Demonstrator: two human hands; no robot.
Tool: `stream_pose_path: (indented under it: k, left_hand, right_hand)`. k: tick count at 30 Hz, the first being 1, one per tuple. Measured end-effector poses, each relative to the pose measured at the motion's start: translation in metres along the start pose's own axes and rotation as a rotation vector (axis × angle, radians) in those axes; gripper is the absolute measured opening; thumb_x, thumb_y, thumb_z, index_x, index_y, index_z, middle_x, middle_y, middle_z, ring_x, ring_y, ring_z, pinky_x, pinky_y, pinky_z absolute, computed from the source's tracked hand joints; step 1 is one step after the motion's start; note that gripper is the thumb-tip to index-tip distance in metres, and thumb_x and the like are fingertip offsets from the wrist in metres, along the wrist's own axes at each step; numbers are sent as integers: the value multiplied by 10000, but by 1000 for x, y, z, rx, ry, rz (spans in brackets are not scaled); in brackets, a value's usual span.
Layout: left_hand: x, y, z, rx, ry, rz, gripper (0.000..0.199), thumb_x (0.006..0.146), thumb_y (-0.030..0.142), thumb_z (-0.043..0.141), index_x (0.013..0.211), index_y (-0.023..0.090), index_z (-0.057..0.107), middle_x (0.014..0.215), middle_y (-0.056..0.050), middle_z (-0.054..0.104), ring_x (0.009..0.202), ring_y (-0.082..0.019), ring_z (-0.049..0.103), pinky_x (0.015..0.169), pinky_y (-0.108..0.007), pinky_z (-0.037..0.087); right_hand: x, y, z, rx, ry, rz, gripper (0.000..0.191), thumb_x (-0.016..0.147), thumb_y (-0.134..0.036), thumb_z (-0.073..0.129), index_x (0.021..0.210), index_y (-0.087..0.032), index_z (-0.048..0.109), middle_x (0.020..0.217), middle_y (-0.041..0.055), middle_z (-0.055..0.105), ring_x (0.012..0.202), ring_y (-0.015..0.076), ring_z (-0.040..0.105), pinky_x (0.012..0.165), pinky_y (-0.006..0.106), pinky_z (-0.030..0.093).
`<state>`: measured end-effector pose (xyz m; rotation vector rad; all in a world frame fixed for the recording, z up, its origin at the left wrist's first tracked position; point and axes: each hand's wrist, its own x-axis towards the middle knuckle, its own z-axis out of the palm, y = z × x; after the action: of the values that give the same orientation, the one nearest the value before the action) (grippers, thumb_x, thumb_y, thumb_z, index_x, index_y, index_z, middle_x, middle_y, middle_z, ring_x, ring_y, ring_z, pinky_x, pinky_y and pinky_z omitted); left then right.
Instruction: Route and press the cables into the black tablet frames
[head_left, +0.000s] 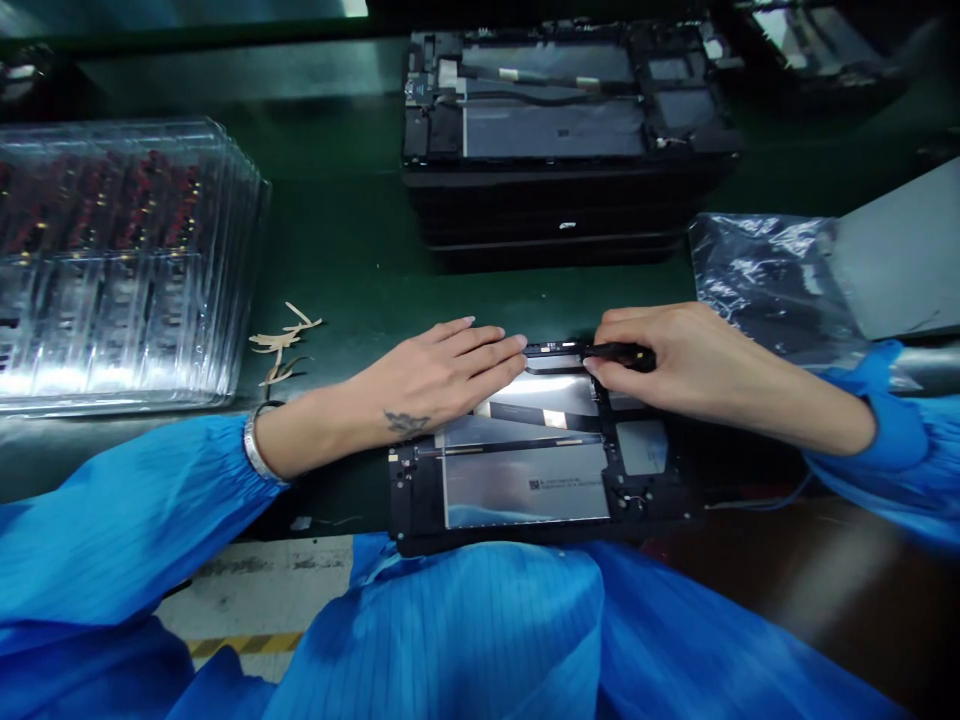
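An opened tablet (525,490) lies at the bench's front edge against my blue clothing, its inside with a silvery panel, flat cables and black frame facing up. My left hand (450,375) lies stretched out over its upper left part, fingertips at a narrow dark strip (555,349) along the far edge. My right hand (667,355) is closed around a slim black hand tool (630,356), whose tip points left at that strip's right end. Whether the tool is tweezers or a pry stick, I cannot tell. The left palm covers the tablet's upper left corner.
Behind stands a stack of similar opened tablets (555,130). Clear plastic trays (127,330) holding small red-and-black parts are piled at left. Peeled tan strips (281,345) lie near my left wrist. A shiny plastic bag (765,280) and a pale grey panel (904,255) are at right.
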<state>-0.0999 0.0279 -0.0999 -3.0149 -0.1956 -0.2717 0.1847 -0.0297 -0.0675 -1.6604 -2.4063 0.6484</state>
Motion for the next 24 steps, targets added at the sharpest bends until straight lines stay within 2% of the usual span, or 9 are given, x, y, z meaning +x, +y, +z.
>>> stream_pose_path:
  k: [5, 12, 16, 20, 24]
  left_hand:
    - [0, 1, 0, -19, 31, 11, 400, 1085, 160, 391, 1436, 101, 573, 1505, -179, 556, 1384, -292, 578, 1141, -481, 504]
    - [3, 3, -3, 53, 37, 50, 380, 1072, 173, 436, 1410, 80, 582, 1466, -205, 590, 1351, -303, 603, 1126, -473, 515]
    - [6, 5, -7, 107, 62, 76, 368, 1077, 153, 399, 1375, 69, 597, 1418, -217, 623, 1291, -300, 639, 1085, -459, 535]
    - [12, 6, -14, 130, 13, 82, 403, 1059, 86, 342, 1378, 66, 588, 1372, -223, 636, 1228, -297, 656, 1046, -443, 536]
    - [26, 10, -20, 143, -95, 43, 440, 1062, 116, 309, 1429, 115, 553, 1269, -206, 649, 1105, -300, 663, 886, -411, 553]
  right_hand:
    - [0, 0, 0, -2, -24, 4, 263, 919, -378, 496, 726, -209, 553, 766, 42, 606, 658, 181, 537, 617, 319, 336]
    - [-1, 4, 3, -43, -12, -4, 249, 917, -337, 502, 722, -196, 563, 782, 34, 604, 655, 167, 533, 618, 307, 298]
    - [-3, 5, 5, -54, -11, -22, 224, 926, -319, 509, 750, -196, 570, 809, 27, 612, 673, 166, 542, 627, 305, 304]
    - [-1, 5, 9, -67, -4, -15, 200, 921, -302, 512, 763, -195, 569, 818, 32, 620, 693, 172, 556, 621, 304, 304]
    - [1, 6, 9, -107, 28, -38, 191, 918, -284, 521, 757, -191, 565, 797, 30, 597, 661, 163, 541, 600, 294, 309]
